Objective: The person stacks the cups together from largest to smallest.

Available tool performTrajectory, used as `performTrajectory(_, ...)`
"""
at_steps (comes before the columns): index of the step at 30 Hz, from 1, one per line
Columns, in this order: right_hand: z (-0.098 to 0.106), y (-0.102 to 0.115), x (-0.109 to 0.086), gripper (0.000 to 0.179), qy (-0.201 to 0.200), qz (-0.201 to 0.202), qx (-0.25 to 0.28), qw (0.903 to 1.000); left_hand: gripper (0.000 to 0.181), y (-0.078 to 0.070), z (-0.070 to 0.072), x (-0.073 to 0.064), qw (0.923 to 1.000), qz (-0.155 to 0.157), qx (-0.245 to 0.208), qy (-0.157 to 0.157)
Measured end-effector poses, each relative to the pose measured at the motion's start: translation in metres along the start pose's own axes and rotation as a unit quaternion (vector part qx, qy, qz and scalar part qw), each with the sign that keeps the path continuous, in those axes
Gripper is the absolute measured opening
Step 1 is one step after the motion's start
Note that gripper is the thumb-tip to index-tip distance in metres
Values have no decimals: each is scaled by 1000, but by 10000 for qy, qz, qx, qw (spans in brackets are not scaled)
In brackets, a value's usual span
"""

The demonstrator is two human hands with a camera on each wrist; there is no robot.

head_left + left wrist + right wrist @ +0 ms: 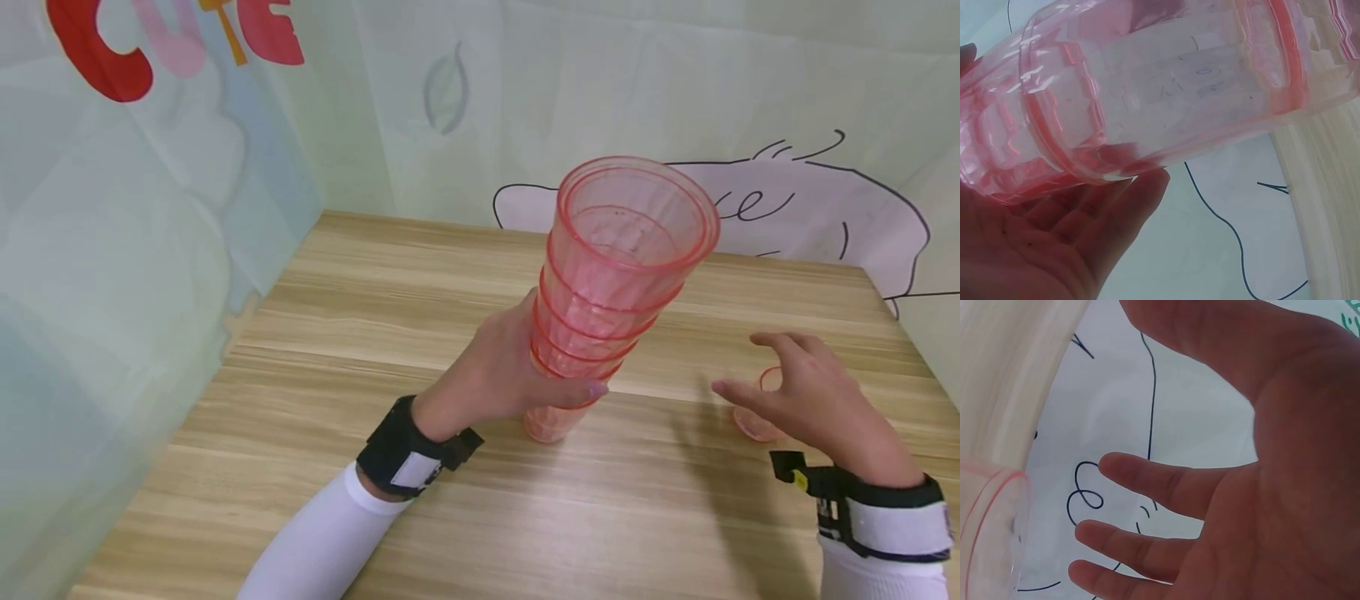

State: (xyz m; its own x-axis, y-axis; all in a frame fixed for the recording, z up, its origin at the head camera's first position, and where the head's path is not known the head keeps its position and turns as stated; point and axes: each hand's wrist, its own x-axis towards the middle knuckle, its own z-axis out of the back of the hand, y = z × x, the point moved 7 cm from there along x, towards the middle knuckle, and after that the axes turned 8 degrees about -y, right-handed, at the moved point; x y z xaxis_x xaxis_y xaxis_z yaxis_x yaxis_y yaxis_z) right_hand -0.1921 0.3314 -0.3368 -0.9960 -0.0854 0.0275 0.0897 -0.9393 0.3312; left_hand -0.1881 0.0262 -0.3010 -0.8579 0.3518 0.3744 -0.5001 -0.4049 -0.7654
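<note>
My left hand (510, 367) grips a tall stack of nested translucent pink cups (600, 308) around its lower half, thumb across the near side. The stack leans to the right, its wide mouth facing up. Up close in the left wrist view, ribbed pink walls (1166, 94) of the stack lie against the fingers (1129, 212). At the right, my right hand (813, 392) is spread with thumb and fingers apart, nothing between them. Behind it, a single pink cup (757, 425) stands on the table, partly hidden by the hand. The right wrist view catches a pink-rimmed cup (991, 537) at lower left.
A light wood-grain table (315, 350) lies under both hands. A pale printed cloth (420, 92) with line drawings hangs behind its far edge. Another cloth with coloured letters (112, 62) borders the left side.
</note>
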Motion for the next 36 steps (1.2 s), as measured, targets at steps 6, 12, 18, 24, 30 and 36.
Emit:
performTrajectory(6,-1,-8,0,97,243,-224,-99,9994,69,0,0,-1,10000,1,64,9)
performTrajectory(12,-2,-14,1,94,266,-219,-113,9993,68,-1,0,0,9999,-42,93,-22)
performTrajectory(18,-3,-20,4,96,297,-167,-110,9994,67,0,1,-1,10000,-52,38,-35)
performTrajectory(24,-6,-28,6,101,510,-340,-128,9980,68,0,1,-2,9999,-21,-101,-24)
performTrajectory(30,-6,-35,7,101,628,-431,-149,9970,68,0,1,-2,10000,-10,-24,-86)
performTrajectory(36,-8,-40,7,97,696,-352,-220,9967,68,0,2,-2,9999,-46,2,-122)
